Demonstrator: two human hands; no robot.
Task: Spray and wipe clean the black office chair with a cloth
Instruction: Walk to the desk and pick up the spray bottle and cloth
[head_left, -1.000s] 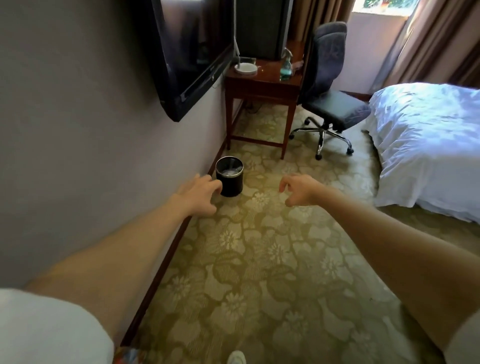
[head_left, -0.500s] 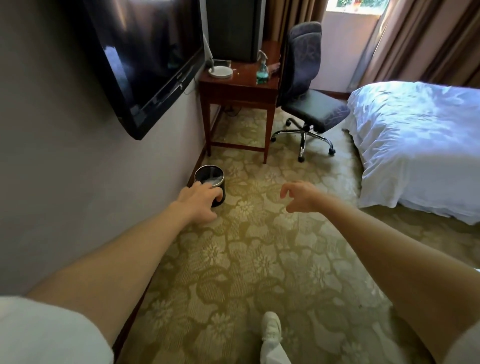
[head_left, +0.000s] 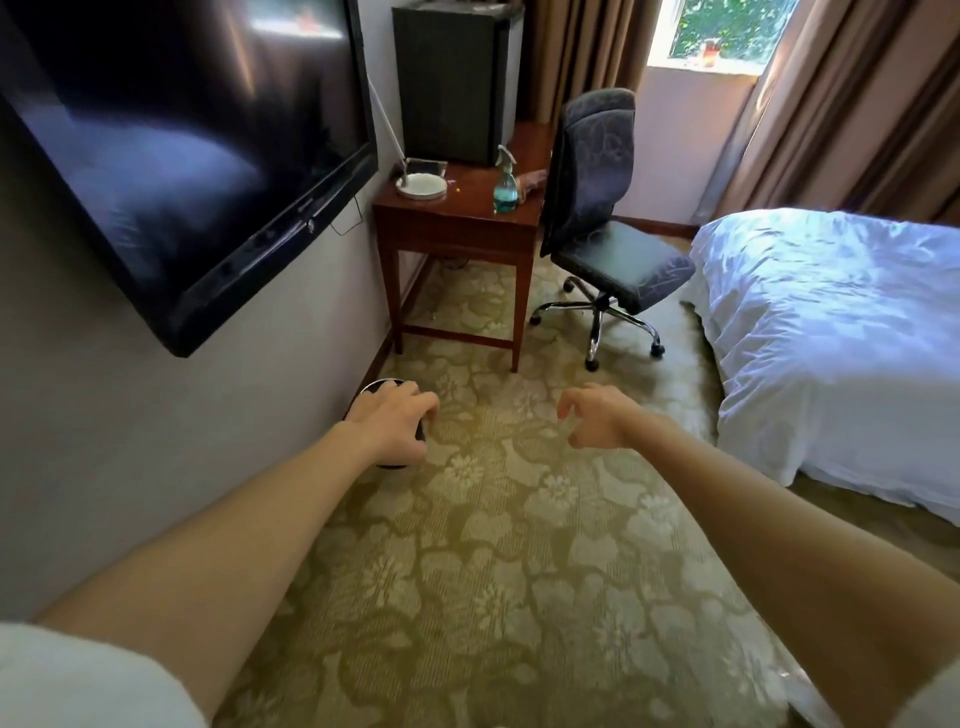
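The black office chair (head_left: 605, 218) stands on its chrome wheeled base at the far end of the room, between a wooden side table (head_left: 457, 223) and the bed. On that table stands a spray bottle (head_left: 505, 182) with green liquid, and a brownish cloth-like thing (head_left: 532, 183) lies just behind it. Both my arms reach forward over the carpet, well short of the chair. My left hand (head_left: 392, 423) hangs empty with loosely curled fingers, in front of a black waste bin. My right hand (head_left: 597, 418) is empty too, fingers apart and curled.
A black waste bin (head_left: 387, 387) stands by the left wall, mostly hidden behind my left hand. A wall-mounted TV (head_left: 171, 150) juts out on the left. A white bed (head_left: 841, 332) fills the right. A dark mini fridge (head_left: 452, 78) and white lamp base (head_left: 422, 186) are on the table.
The view has advanced down the room, so the chair, table and bin appear closer. The bin has slid behind my left hand. Both hands stay empty and extended.
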